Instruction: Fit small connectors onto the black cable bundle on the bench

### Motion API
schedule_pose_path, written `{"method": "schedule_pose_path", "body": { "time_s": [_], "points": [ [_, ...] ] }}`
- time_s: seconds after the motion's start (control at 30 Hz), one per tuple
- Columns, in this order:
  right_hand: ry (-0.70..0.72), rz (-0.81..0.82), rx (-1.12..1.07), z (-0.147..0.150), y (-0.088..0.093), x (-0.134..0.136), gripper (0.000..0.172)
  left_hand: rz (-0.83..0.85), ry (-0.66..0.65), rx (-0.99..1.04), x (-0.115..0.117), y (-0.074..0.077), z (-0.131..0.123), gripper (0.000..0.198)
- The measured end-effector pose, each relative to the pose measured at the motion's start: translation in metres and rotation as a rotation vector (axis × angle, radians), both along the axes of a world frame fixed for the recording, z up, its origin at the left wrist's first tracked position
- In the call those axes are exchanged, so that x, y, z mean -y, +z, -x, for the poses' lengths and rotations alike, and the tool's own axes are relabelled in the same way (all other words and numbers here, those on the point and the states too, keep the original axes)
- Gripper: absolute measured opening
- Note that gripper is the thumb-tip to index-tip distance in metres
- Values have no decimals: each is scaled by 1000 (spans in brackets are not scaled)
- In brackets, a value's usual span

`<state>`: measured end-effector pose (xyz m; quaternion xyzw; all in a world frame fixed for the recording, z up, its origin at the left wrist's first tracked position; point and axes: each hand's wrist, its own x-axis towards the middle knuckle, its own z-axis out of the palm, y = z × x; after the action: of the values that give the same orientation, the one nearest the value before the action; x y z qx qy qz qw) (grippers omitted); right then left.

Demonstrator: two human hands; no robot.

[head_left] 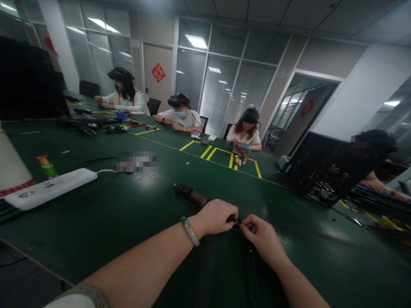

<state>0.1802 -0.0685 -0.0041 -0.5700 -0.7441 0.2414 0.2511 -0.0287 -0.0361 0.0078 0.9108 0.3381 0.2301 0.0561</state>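
A dark, slim electric screwdriver (192,195) with a brownish grip points up and left over the green table. My left hand (215,217) is closed around its rear part, and a jade-like bangle circles that wrist. The black rear end (233,220) shows between my two hands. There my right hand (259,233) pinches a small dark piece, probably a cable's plug, against or close to that end. I cannot tell whether the two are joined. Below the right fingers a dark cable (252,273) runs down toward me.
A white power strip (53,187) lies left, near a small green bottle (47,166). Black tools (84,125) sit in the far left. A black computer case (321,167) stands at right. Several people sit around the table; one has a grey box with coloured wires (241,149).
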Motion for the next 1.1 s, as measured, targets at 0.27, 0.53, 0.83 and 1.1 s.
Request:
{"method": "schedule_pose_path", "body": {
  "time_s": [0.27,0.53,0.83,1.1],
  "points": [
    [22,-18,13,1,4,1,14,-11,-3,33,-1,-2,0,15],
    [3,19,11,0,2,1,13,-38,3,5,-1,-3,-2,11],
    [-2,41,5,1,4,1,13,-46,68,-5,2,-3,-8,14],
    [19,23,4,-3,-4,-3,11,-47,12,2,0,-4,-5,9]
  ]
}}
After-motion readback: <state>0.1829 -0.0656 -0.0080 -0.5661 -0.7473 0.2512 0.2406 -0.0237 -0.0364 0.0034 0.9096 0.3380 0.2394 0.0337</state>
